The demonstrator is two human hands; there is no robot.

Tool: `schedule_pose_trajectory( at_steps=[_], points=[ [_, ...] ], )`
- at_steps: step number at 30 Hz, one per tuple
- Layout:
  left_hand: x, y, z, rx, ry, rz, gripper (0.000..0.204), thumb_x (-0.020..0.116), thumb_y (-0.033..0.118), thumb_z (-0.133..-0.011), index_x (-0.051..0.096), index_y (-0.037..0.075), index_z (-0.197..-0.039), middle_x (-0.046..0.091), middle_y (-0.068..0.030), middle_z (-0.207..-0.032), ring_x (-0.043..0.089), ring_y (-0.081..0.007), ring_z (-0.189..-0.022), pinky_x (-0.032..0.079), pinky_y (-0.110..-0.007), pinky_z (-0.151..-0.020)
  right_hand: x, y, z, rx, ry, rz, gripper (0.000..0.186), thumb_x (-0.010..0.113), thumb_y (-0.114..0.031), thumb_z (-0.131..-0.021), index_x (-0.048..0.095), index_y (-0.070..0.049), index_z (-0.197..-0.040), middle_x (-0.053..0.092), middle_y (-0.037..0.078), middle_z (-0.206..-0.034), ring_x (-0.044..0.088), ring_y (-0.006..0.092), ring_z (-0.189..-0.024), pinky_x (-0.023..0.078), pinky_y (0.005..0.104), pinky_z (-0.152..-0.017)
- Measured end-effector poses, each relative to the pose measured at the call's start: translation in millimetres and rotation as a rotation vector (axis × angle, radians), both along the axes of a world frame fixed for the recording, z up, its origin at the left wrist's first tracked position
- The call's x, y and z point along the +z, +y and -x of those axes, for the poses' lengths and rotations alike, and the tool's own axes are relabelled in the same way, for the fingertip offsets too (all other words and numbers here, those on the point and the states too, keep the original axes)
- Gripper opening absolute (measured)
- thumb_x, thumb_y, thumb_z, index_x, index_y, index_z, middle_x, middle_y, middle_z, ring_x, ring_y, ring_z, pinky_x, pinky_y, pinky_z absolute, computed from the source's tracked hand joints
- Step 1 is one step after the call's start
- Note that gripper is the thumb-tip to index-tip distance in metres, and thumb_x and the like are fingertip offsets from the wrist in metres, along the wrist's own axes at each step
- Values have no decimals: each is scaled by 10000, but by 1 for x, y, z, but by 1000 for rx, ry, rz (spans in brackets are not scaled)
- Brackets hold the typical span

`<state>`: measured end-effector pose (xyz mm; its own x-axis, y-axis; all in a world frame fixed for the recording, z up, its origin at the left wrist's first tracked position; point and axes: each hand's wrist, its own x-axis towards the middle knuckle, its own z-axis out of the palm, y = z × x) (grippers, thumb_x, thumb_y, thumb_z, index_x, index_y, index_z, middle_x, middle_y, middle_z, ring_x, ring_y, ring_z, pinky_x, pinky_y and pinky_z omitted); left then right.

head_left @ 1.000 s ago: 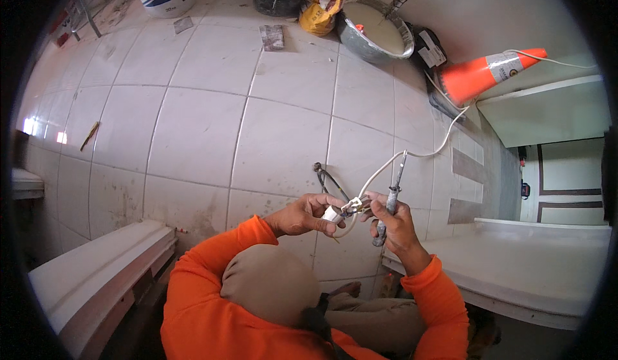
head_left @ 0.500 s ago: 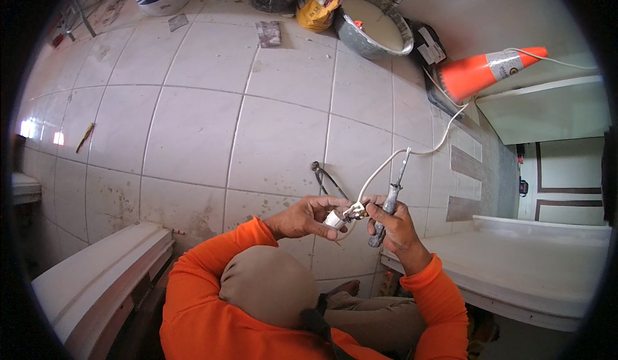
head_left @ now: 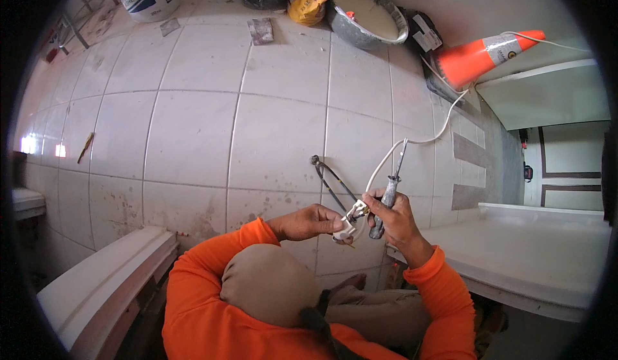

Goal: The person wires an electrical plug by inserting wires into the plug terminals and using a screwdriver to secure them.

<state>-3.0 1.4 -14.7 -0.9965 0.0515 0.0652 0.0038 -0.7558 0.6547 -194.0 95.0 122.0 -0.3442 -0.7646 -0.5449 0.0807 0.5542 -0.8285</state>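
My left hand (head_left: 301, 223) pinches the lower end of a white electrical plug (head_left: 347, 230). Its casing looks opened, with small dark and metal parts showing. The plug's upper end lies at the fingertips of my right hand (head_left: 402, 223). That same hand also grips a screwdriver (head_left: 387, 200) with a smeared grey handle, its shaft slanting up and away from me. From the plug a white cord (head_left: 381, 164) arcs past the screwdriver tip to the far right. Fingers hide part of the plug.
A dark hose-like piece (head_left: 315, 160) lies on the tiles just beyond my hands. An orange cone (head_left: 460, 64) lies tipped at the far right, near a basin (head_left: 351, 33) of pale liquid, a yellow bag (head_left: 308, 3) and a white bucket (head_left: 147, 0). White panels (head_left: 515, 250) flank me.
My left hand has shifted slightly right and the plug has tilted between my hands. The right hand still holds the screwdriver. The whole view has moved a little.
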Motion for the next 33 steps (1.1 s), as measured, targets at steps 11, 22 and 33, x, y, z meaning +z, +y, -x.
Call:
schedule_pose_trajectory(
  at_steps=[11,22,33],
  points=[
    [-4,8,5,-61,130,-336,458,444,359,-1080,631,-10,-1277,661,-140,-1229,589,-255,-1192,432,-419,-1057,-5,2,-1,-17,-18,40,272,708,-246,-959,691,21,-1006,645,31,-787,576,96,-593,465,241,-528],
    [5,4,2,18,111,-259,332,681,115,-963,631,-6,-1268,702,-88,-1158,659,-195,-1111,480,-385,-1064,9,2,0,118,187,70,266,698,-264,-966,701,1,-989,636,10,-700,585,90,-572,466,254,-506],
    [6,-2,-1,-5,151,-167,354,640,217,-992,636,-28,-1248,707,-107,-1106,651,-214,-1075,479,-414,-1024,24,-2,-9,214,244,100,297,687,-293,-975,725,-1,-1013,656,9,-712,558,69,-589,440,235,-519]
  ],
)
